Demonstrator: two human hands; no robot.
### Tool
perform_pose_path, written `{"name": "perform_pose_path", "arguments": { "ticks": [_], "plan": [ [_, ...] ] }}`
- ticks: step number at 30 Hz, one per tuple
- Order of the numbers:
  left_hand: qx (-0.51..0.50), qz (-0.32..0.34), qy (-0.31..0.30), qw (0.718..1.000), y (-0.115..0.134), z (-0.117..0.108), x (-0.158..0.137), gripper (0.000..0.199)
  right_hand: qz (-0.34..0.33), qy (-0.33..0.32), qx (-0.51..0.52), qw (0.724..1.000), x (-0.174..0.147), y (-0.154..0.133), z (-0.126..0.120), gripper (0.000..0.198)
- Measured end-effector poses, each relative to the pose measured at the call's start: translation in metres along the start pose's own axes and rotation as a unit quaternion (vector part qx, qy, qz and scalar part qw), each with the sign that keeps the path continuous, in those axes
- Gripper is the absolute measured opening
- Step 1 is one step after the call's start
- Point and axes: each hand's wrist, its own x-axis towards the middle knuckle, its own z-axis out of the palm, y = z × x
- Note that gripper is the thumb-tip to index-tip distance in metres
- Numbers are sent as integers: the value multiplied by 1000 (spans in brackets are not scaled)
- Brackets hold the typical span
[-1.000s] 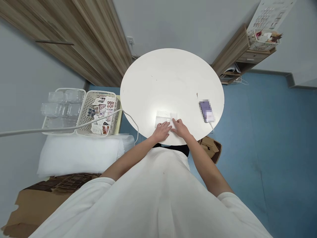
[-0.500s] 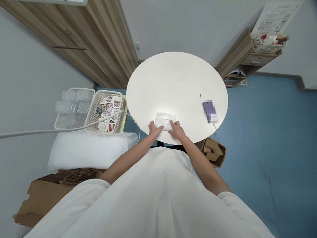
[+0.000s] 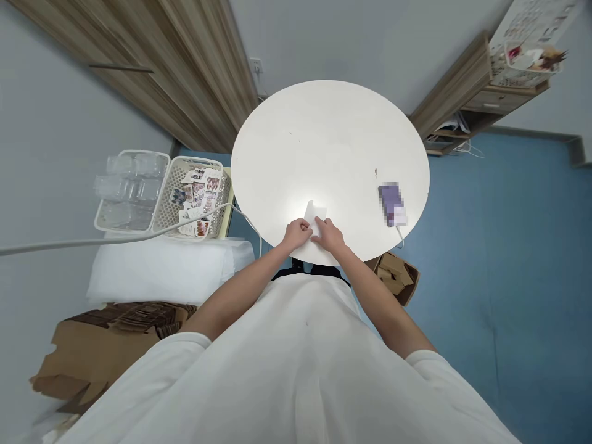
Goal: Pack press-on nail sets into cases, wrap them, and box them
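At the near edge of the round white table (image 3: 330, 135) lies a small folded piece of thin white wrapping sheet (image 3: 316, 211), partly covered by my hands. From its left side, my left hand (image 3: 297, 234) grips it with curled fingers. On the right, my right hand (image 3: 327, 234) has its thumb and fingers closed on the sheet's near part. The two hands are close together, and the fingertips partly hide the sheet. Whether anything is wrapped inside I cannot tell.
A purple phone (image 3: 392, 202) with a cable lies at the table's right. To the left stand a white basket (image 3: 161, 216) of printed cards and a basket (image 3: 99, 217) of clear plastic boxes. White packing sheets (image 3: 157, 268), flattened cardboard (image 3: 102, 351) and a cardboard box (image 3: 407, 293) sit lower.
Half a second ago the sheet lay as a wider, flatter rectangle; now its left side is folded over at a slant. My left hand has moved inward, nearer my right. The view has shifted slightly.
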Motion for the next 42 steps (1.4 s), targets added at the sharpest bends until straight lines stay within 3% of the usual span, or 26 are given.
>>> {"name": "perform_pose_path", "arguments": {
  "ticks": [4, 7, 10, 13, 18, 24, 27, 30, 32, 35, 38, 42],
  "plan": [
    [80, 20, 20, 996, 11, 18, -2, 7, -4, -2, 34, 999, 7, 3, 4, 48],
    [125, 27, 30, 991, 9, 25, -3, 7, -42, -3, 109, 993, 10, 13, 5, 58],
    [157, 49, 26, 986, 5, 29, -8, 10, -72, -44, 221, 972, 12, 24, 1, 67],
    [185, 77, 22, 979, 2, 31, -15, 17, -46, -51, 292, 954, 16, 28, 0, 59],
    [191, 75, 27, 978, -1, 25, -21, 27, 2, 38, 258, 965, 19, 18, 12, 49],
    [159, 52, -9, 986, -2, 15, -14, 30, -50, 25, 271, 961, 20, 25, 16, 47],
    [181, 67, 16, 981, -4, 15, -13, 29, -41, 15, 253, 966, 21, 25, 14, 45],
    [254, 126, 67, 957, -8, 16, -14, 41, -32, 10, 236, 971, 19, 21, 13, 48],
    [282, 160, 61, 944, -11, 17, -14, 46, -40, 24, 218, 975, 14, 18, 12, 53],
    [283, 184, 28, 941, -15, 19, -12, 45, -104, 69, 122, 985, 2, 18, 8, 56],
    [277, 194, 35, 941, -16, 24, -9, 43, -197, 68, 0, 978, -8, 23, 5, 58],
    [258, 205, 57, 943, -12, 38, -8, 42, -217, 44, -90, 971, -11, 35, 4, 67]
  ]
}}
